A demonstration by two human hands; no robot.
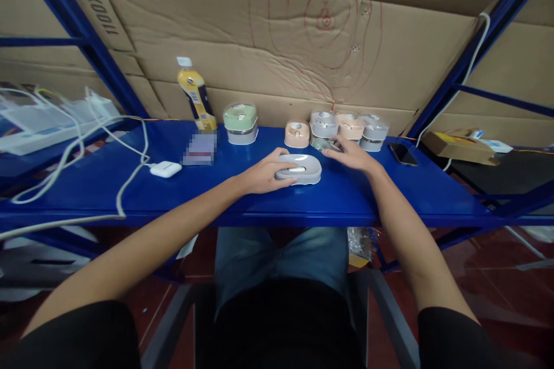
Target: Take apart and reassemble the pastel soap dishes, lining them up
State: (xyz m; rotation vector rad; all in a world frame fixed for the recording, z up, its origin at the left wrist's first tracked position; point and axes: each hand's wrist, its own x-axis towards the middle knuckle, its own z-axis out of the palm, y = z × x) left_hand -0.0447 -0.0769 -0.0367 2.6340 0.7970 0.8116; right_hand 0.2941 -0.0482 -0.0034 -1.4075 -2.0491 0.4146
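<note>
Left hand [263,179] grasps the left end of the grey oval box [309,169] on the blue table [277,207]; the one-sided hold could let it swivel. Right hand [352,154] has fingers at the base of the grey square box [324,124]; whether they grip, I cannot tell. A knock could shift the adjoining peach box [351,127]. Cardboard [194,17] reads "1100X380"; bottle [197,98] label and box stickers [296,125], illegible.
</note>
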